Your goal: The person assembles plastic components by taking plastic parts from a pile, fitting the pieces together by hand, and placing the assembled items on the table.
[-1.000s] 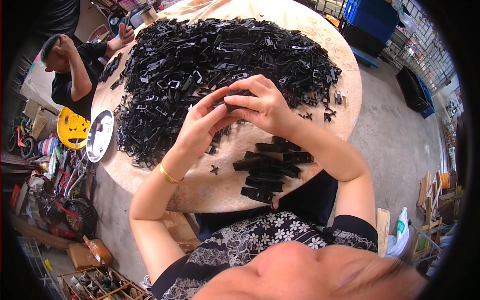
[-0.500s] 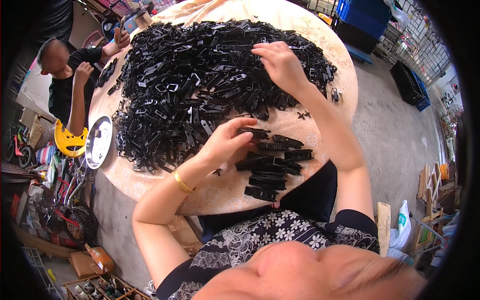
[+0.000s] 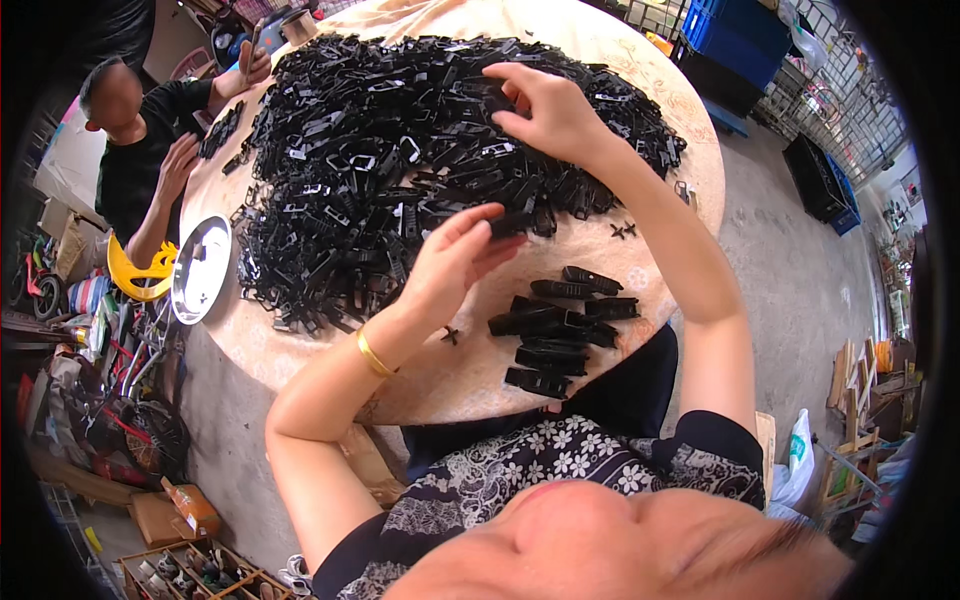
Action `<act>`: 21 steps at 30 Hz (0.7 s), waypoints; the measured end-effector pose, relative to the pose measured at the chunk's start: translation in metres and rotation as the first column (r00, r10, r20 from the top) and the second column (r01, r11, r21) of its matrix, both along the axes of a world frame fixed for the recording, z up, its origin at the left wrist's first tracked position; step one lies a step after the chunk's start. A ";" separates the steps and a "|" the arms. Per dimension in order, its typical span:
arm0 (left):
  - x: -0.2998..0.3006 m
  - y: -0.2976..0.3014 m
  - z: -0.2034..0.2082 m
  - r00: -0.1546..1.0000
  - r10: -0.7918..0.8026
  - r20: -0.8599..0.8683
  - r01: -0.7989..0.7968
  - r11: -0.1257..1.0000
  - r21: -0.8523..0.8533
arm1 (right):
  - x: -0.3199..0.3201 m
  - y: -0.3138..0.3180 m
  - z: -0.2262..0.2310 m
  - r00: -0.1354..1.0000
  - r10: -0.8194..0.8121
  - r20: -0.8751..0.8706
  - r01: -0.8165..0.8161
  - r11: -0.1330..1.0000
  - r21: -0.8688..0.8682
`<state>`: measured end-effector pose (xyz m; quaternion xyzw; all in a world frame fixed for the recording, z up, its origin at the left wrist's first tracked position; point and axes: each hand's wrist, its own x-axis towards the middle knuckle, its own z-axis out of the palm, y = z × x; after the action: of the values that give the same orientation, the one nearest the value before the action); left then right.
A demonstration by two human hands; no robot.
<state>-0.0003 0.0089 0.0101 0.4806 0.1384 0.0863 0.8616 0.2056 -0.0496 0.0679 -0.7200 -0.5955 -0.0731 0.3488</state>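
Observation:
A wide heap of small black plastic pieces (image 3: 340, 170), slim and clip-like, covers much of the round table. My left hand (image 3: 455, 262) is at the heap's near edge, its fingers and thumb closed on a black plastic piece (image 3: 511, 225). Farther back, my right hand (image 3: 560, 115) is over the heap with fingers and thumb curved around a dark piece (image 3: 496, 97), partly lost against the others. Nearer to me, several longer black pieces (image 3: 555, 325) lie grouped in a stack on the cloth.
A pale patterned cloth (image 3: 400, 398) covers the table. On the left stand a shiny round tray (image 3: 203, 270) and a yellow plastic stool (image 3: 135, 272). Across the table sits another person (image 3: 150, 150), one hand raised holding something slim. Small dark cross-shaped bits (image 3: 622, 230) lie right of the heap.
My left hand has moved up and away from the stack, holding the black piece. My right hand has curled its fingers and shifted slightly left. The other person's near hand has opened and lowered.

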 end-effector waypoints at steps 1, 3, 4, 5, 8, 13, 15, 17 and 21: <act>0.001 0.001 0.001 0.998 0.045 0.046 -0.043 0.998 -0.034 | -0.008 -0.008 -0.003 1.000 0.003 0.002 -0.003 1.000 -0.004; 0.002 0.004 0.005 0.993 0.102 0.057 -0.098 0.993 -0.070 | -0.020 -0.025 -0.010 0.780 0.377 -0.499 -0.325 0.926 0.190; 0.003 0.007 0.004 0.991 0.104 0.082 -0.097 0.992 -0.087 | -0.029 -0.032 -0.013 0.770 0.384 -0.509 -0.359 0.921 0.153; 0.002 0.009 0.003 0.989 0.106 0.106 -0.095 0.990 -0.103 | -0.039 -0.035 -0.017 0.786 0.411 -0.461 -0.354 0.911 0.210; 0.000 0.011 0.002 0.985 0.118 0.124 -0.108 0.990 -0.090 | -0.048 -0.041 -0.025 0.843 0.427 -0.328 -0.388 0.904 0.179; 0.004 0.009 0.002 0.989 0.112 0.101 -0.108 0.993 -0.043 | -0.041 -0.044 -0.036 0.930 0.364 -0.045 -0.345 0.909 0.234; 0.004 0.008 0.001 0.985 0.137 0.106 -0.135 0.990 -0.026 | -0.038 -0.046 -0.038 0.920 0.386 0.068 -0.392 0.894 0.219; 0.003 0.008 0.002 0.987 0.136 0.080 -0.138 0.990 0.030 | -0.043 -0.049 -0.037 0.926 0.362 0.110 -0.377 0.903 0.204; 0.002 0.008 -0.001 0.985 0.174 0.018 -0.174 0.983 0.061 | -0.055 -0.053 -0.034 0.934 0.307 0.180 -0.334 0.931 0.149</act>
<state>0.0019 0.0165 0.0090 0.4930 0.1717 0.1685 0.8361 0.1510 -0.1021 0.0343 -0.5711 -0.7216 -0.1229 0.3716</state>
